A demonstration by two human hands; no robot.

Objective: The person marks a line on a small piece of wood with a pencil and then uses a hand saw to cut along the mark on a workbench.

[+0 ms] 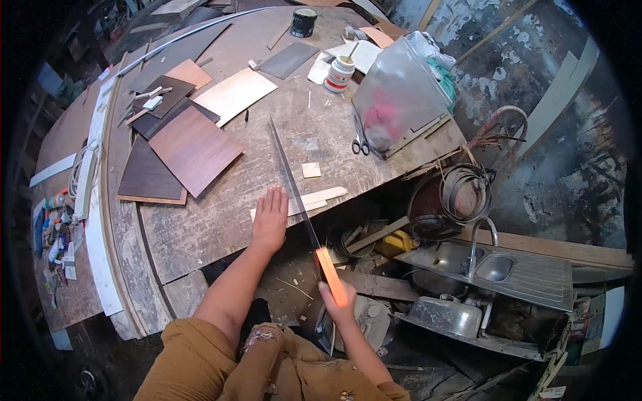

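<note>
In my right hand (340,302) is the orange handle of a hand saw (331,275), fingers wrapped round it. Its long, thin blade slants up and away over the table edge, crossing a narrow pale wood strip (321,196). My left hand (270,219) lies flat on the strip's left part, fingers stretched out together, just left of the blade. Part of the strip is hidden beneath that hand. A small square wood piece (311,170) lies just beyond the strip. Whether the teeth have cut into the wood, I cannot tell.
Brown laminate boards (195,146) and a pale panel (235,95) lie left on the worn table (200,230). Scissors (360,143), a white jar (340,73), a clear plastic bag (401,93) and a dark can (303,23) stand farther off. Steel sinks (495,267) sit lower right.
</note>
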